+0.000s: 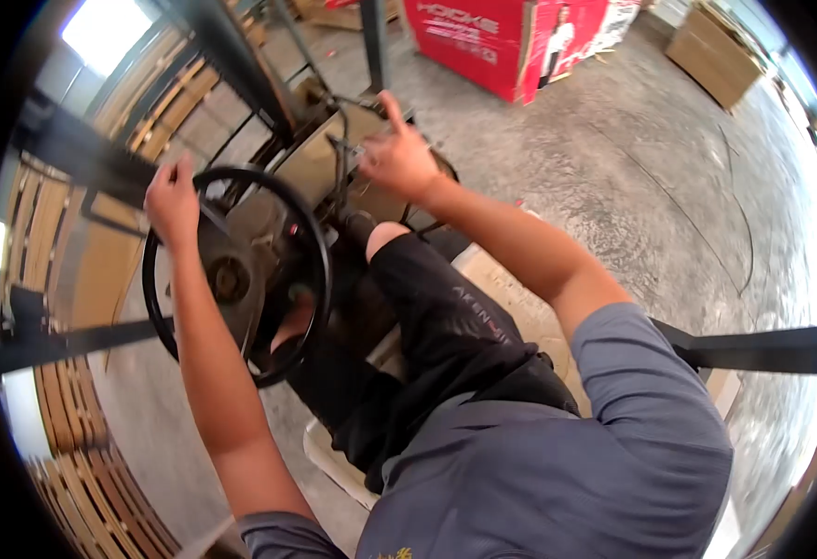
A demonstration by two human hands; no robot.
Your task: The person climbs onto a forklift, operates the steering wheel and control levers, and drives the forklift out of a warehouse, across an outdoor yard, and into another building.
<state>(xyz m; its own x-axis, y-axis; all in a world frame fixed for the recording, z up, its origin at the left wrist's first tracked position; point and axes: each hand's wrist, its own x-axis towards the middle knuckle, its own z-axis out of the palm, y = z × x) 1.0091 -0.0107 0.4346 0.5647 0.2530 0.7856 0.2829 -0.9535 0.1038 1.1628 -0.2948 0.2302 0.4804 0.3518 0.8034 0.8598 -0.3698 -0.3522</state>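
My left hand (174, 200) is closed at the upper left of a black steering wheel (323, 261), its fingers curled at the rim. My right hand (397, 158) is to the right of the wheel, beside thin dark control levers (341, 172). Its index finger points up and forward, while the other fingers curl at a lever end; the exact grip is partly hidden. Below the wheel is the steering column (231, 275). My legs in black shorts (446, 326) extend towards the floor of the vehicle.
Dark mast posts (236, 65) rise ahead. A red printed carton (469, 42) stands on the concrete floor (604, 177), with a brown box (718, 56) farther right. Wooden pallets (101, 494) are at left. A thin cord (697, 228) lies on the floor. A dark frame bar (762, 349) is at right.
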